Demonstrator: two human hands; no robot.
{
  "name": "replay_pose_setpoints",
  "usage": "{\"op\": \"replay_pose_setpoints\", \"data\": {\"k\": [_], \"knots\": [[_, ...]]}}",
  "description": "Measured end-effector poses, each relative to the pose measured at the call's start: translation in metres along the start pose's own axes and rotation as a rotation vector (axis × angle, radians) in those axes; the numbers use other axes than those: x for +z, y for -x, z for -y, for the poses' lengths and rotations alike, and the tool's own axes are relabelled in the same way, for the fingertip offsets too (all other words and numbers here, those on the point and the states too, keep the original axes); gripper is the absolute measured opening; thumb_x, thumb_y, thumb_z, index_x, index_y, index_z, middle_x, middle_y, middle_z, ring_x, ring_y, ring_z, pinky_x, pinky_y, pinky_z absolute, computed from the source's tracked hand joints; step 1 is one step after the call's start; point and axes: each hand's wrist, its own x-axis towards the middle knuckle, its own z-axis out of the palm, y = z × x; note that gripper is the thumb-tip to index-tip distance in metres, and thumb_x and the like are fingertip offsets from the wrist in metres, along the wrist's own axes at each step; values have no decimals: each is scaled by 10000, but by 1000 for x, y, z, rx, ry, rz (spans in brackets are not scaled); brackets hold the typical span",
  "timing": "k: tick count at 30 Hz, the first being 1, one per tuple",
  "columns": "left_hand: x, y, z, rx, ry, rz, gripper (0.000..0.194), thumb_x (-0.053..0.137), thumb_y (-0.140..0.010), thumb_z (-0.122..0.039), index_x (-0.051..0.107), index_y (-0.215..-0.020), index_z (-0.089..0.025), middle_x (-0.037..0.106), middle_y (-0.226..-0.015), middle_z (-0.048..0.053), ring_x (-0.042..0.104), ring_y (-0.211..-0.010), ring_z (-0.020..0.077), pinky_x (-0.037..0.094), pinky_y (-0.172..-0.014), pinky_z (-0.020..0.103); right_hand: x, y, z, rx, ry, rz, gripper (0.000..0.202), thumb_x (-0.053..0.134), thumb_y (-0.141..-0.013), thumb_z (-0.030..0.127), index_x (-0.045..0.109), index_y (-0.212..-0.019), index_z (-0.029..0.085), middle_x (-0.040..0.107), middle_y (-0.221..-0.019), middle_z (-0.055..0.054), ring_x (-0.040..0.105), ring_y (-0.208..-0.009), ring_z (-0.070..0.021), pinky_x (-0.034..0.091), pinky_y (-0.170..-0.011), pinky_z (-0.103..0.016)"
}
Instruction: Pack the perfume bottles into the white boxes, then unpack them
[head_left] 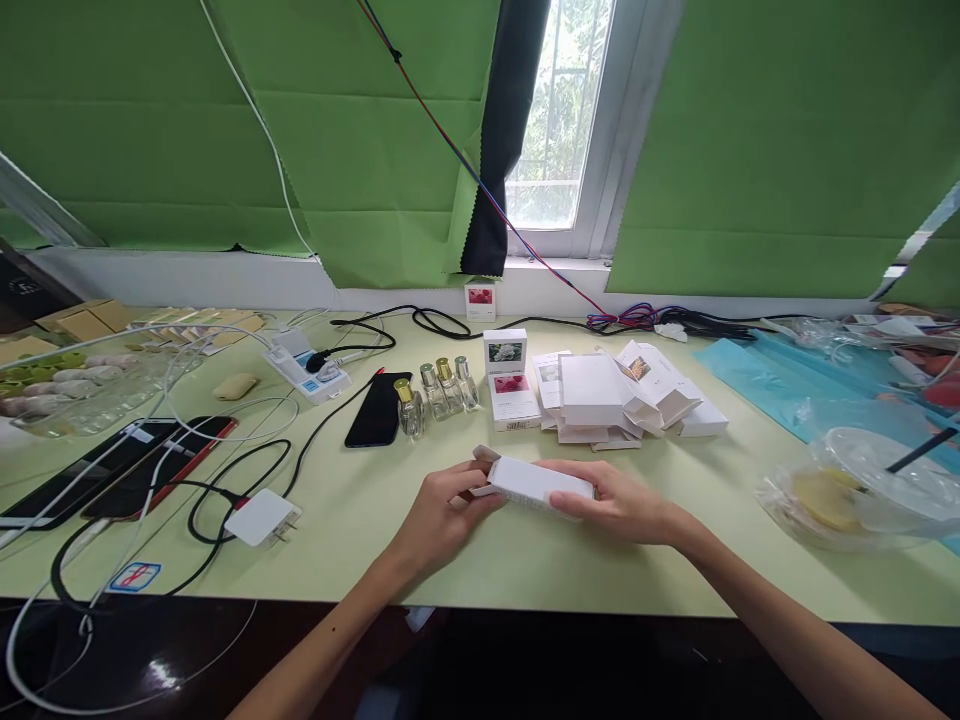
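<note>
A small white carton (pixel 534 480) lies on its side just above the table, its flaps raised at the left end. My right hand (pixel 619 503) grips its right end, thumb on the near side and fingers along the far side. At the flapped end, my left hand (pixel 448 508) is closed, with thumb and fingers pinching the carton's edge; the fingertips are partly hidden. Beyond the hands stand several small glass bottles (pixel 444 388) with gold and silver caps. Printed flower boxes (pixel 515 402) and a pile of flat white cartons (pixel 592 392) sit to their right.
A black phone (pixel 373 410) lies behind the bottles. Two more phones (pixel 161 465), a white charger (pixel 262 517), a power strip (pixel 306 365) and looping cables occupy the left. At right are a plastic cup (pixel 877 480) with a straw and blue sheeting (pixel 780 380). The table's front edge (pixel 585 607) is near me.
</note>
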Motion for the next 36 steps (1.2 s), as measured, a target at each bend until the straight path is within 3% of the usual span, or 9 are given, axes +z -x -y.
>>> {"op": "replay_pose_setpoints", "data": {"k": [4,6,12,16,20,24,28,31,36], "knots": [[-11,-1,8,129,-108,60,197,638,-931,-292,805,-841,-239,761,-1017,90,709,-945,257,567,-832,345,6,8,10,-45,125,46,609,602,-960,540,486,-1528,355,599,-1463,-44,565,-1277,-296,447,-1071,-393],[-15,1,15,180,-214,94,237,589,-924,-221,806,-829,-237,759,-1030,102,727,-927,250,575,-809,339,15,9,10,-73,223,45,704,682,-912,470,433,-1557,337,501,-1545,-78,493,-1376,-310,411,-1139,-421],[-18,2,18,320,-390,102,260,530,-958,-182,747,-827,-241,758,-1081,120,698,-1119,274,596,-869,360,35,3,-6,-132,463,-36,804,710,-866,284,344,-1581,326,368,-1609,-143,370,-1466,-355,376,-1174,-520],[-28,5,22,366,-470,102,213,550,-978,-213,731,-869,-240,752,-1158,128,698,-1147,277,609,-861,363,28,4,-15,-161,492,-45,780,683,-886,270,331,-1579,338,374,-1613,-116,361,-1468,-336,351,-1193,-527],[-51,12,36,398,-617,31,323,454,-999,-149,703,-808,-224,733,-1259,129,718,-1106,274,593,-783,351,18,9,-19,-123,477,-50,752,678,-897,284,347,-1569,338,376,-1616,-102,332,-1490,-333,347,-1202,-516],[-72,19,48,401,-722,54,369,395,-985,-92,723,-885,-230,713,-1317,112,714,-1128,266,579,-836,367,13,11,-22,-111,466,-37,747,670,-909,292,332,-1574,332,359,-1631,-93,286,-1523,-316,323,-1224,-499],[-80,23,52,345,-716,43,381,416,-948,-82,753,-959,-259,707,-1331,83,701,-1151,263,581,-892,375,10,12,-27,-91,469,-51,744,650,-917,298,312,-1579,340,348,-1637,-90,303,-1520,-301,325,-1225,-495],[-83,25,49,269,-677,45,366,452,-929,-108,771,-992,-276,701,-1331,70,697,-1150,258,581,-910,354,9,13,-28,-80,466,-69,742,645,-917,300,310,-1576,351,354,-1633,-87,312,-1517,-299,336,-1219,-492],[-92,29,38,151,-638,159,366,469,-939,-164,748,-1157,-258,643,-1408,99,678,-1208,270,588,-902,299,8,14,-28,-70,471,-77,737,646,-910,296,322,-1572,328,369,-1621,-96,316,-1515,-287,342,-1220,-472]]}}
